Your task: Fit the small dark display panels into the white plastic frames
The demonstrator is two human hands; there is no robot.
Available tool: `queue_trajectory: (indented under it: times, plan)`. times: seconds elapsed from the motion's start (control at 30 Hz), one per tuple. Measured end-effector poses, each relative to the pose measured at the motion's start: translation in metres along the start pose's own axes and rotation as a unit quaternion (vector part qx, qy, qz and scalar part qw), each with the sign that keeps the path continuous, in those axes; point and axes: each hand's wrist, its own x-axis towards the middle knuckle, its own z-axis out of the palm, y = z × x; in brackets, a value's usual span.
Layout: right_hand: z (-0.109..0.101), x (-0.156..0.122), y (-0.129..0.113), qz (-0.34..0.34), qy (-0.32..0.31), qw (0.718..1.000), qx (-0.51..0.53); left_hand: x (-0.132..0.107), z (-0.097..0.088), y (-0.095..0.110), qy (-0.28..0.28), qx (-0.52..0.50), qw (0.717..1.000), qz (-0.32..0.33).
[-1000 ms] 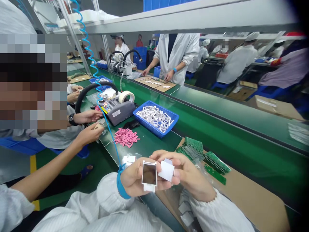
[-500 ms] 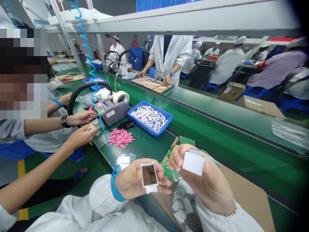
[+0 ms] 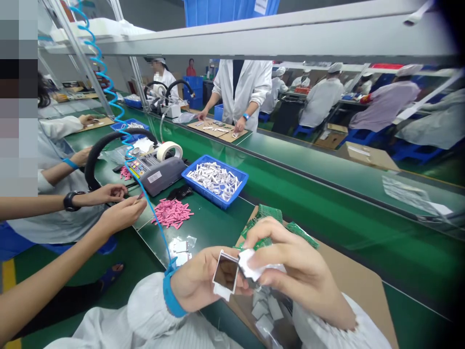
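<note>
In my left hand point(image 3: 196, 281), which wears a blue wrist strap, is a small white-framed screen point(image 3: 225, 273) with a dark, shiny pane, tilted. My right hand point(image 3: 301, 264) pinches a small flat white square piece point(image 3: 247, 261) between thumb and fingers, right beside the frame's upper right edge. Whether the two pieces touch I cannot tell. Beneath the hands lies a clear bag of white square pieces point(image 3: 267, 310) on a brown cardboard sheet point(image 3: 359, 281). Green circuit boards point(image 3: 301, 234) rest behind my right hand. White framed parts point(image 3: 180, 247) sit near my left wrist.
A blue tray point(image 3: 218, 180) of white parts, a pink heap of small strips point(image 3: 173, 213) and a grey machine point(image 3: 163, 174) carrying a tape roll stand on the green bench. A blue coiled hose point(image 3: 103, 72) hangs at left. A co-worker's hands point(image 3: 121, 211) work there.
My right hand has moved left and turned over, bringing the white square piece up to the frame. The frame in my left hand has tilted. The whole view has shifted slightly.
</note>
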Motion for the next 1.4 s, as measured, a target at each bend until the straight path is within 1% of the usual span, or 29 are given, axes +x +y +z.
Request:
queue_trajectory:
  times: [0.03,0.1,0.23,0.4,0.5,0.57,0.67,0.77,0.8,0.87,0.93,1.0,1.1,1.17,1.23,1.27,1.3,1.33,1.4]
  plan:
    - [-0.002,0.001,0.001,-0.031,-0.019,0.999,-0.040,0.000,0.001,0.001,0.002,0.004,1.000,-0.005]
    - [-0.004,0.003,0.003,-0.062,-0.053,0.993,-0.085,0.001,0.003,0.001,-0.002,0.000,1.000,-0.013]
    - [-0.002,0.003,0.010,-0.092,-0.092,0.987,-0.099,0.005,0.003,-0.003,-0.008,-0.012,0.998,-0.054]
    - [0.000,0.003,0.012,-0.104,-0.119,0.981,-0.108,0.009,-0.001,-0.008,-0.020,-0.056,0.995,-0.078]
    - [0.001,0.003,0.009,-0.095,-0.138,0.978,-0.122,0.009,-0.004,-0.011,-0.039,-0.074,0.993,-0.087]
    - [0.001,0.003,0.008,-0.090,-0.155,0.975,-0.129,0.009,-0.009,-0.014,-0.050,-0.084,0.992,-0.076]
    - [0.003,0.004,0.010,-0.086,-0.188,0.969,-0.135,0.007,-0.021,-0.020,-0.048,-0.091,0.993,-0.057]
    - [0.007,0.006,0.019,-0.060,-0.226,0.961,-0.148,0.000,-0.033,-0.024,-0.042,-0.100,0.993,-0.047]
    - [0.009,0.007,0.023,-0.050,-0.235,0.961,-0.140,-0.003,-0.036,-0.025,-0.040,-0.103,0.993,-0.045]
    - [0.016,0.009,0.032,-0.035,-0.247,0.964,-0.090,-0.008,-0.039,-0.024,-0.032,-0.108,0.993,-0.044]
    - [0.023,0.011,0.039,-0.018,-0.240,0.970,-0.018,-0.012,-0.040,-0.022,-0.021,-0.107,0.993,-0.042]
    - [0.030,0.013,0.043,0.018,-0.223,0.974,0.035,-0.015,-0.039,-0.019,-0.006,-0.099,0.994,-0.039]
    - [0.037,0.013,0.040,0.067,-0.203,0.975,0.067,-0.017,-0.040,-0.016,0.014,-0.081,0.996,-0.031]
    - [0.037,0.012,0.036,0.058,-0.217,0.973,0.052,-0.017,-0.041,-0.016,0.019,-0.066,0.997,-0.022]
    - [0.035,0.011,0.035,0.030,-0.251,0.967,0.037,-0.018,-0.043,-0.018,0.020,-0.047,0.999,-0.008]
    - [0.034,0.012,0.037,0.019,-0.269,0.962,0.049,-0.019,-0.045,-0.020,0.018,-0.039,0.999,-0.002]
    - [0.032,0.014,0.041,0.015,-0.275,0.959,0.074,-0.019,-0.047,-0.021,0.015,-0.034,0.999,0.002]
    - [0.032,0.017,0.048,0.026,-0.264,0.960,0.093,-0.020,-0.049,-0.021,0.011,-0.033,0.999,0.006]
    - [0.036,0.026,0.071,0.082,-0.211,0.971,0.081,-0.022,-0.052,-0.022,0.004,-0.037,0.999,0.007]
